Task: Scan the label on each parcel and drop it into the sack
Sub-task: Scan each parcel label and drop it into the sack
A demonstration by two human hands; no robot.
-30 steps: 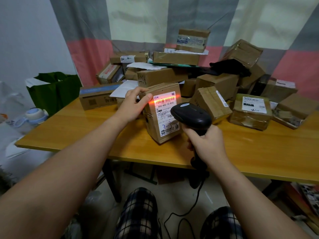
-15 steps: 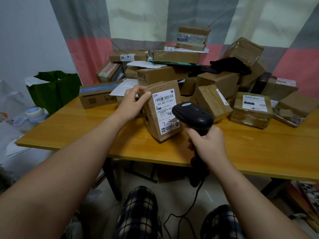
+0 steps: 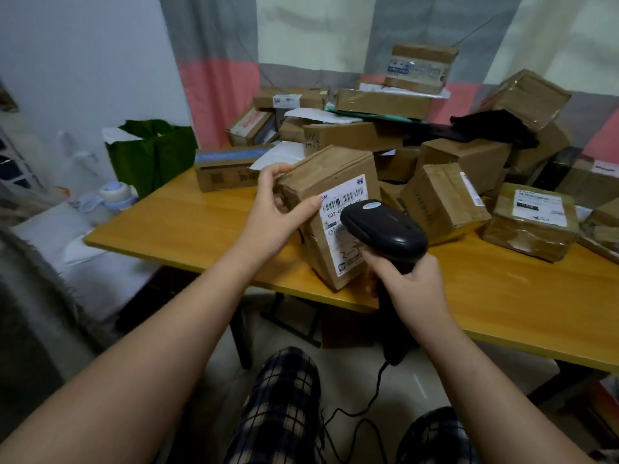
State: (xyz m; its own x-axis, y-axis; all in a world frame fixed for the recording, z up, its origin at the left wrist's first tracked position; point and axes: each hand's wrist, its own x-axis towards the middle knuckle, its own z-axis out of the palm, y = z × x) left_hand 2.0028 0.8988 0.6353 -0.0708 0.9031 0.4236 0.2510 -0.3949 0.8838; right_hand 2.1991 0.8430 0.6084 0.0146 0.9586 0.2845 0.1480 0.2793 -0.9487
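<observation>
The left hand [image 3: 273, 216] grips the parcel [image 3: 330, 177] by its upper left corner, fingers curled over the top edge and the thumb pressed flat on the front face just beside the barcode; the right hand [image 3: 413, 286] is clenched round the handle of the black scanner [image 3: 385, 229], whose rounded head sits in front of the parcel and covers the middle of its white label [image 3: 340, 202]; the scanner's black cable [image 3: 371, 403] hangs from the handle below the desk and trails toward the floor between the person's knees in checked trousers [image 3: 284, 396]; the parcel is a brown cardboard box, tilted, label facing the person, its lower corner at the front edge of the desk [image 3: 187, 226], though whether it rests on the wood or is held just clear of it I cannot tell; behind it, along the back edge and toward the right end of the desk, lies a heap of brown parcels [image 3: 355, 137], some stacked, some tipped on their sides, and one flat taped parcel [image 3: 532, 226] near the right end shows its own white label upward; beyond the left end of the desk stands the green sack [image 3: 154, 159], mouth open, and near it, lower, a bottle with a pale blue lid [image 3: 117, 195]; a striped curtain [image 3: 217, 61] hangs behind everything.
</observation>
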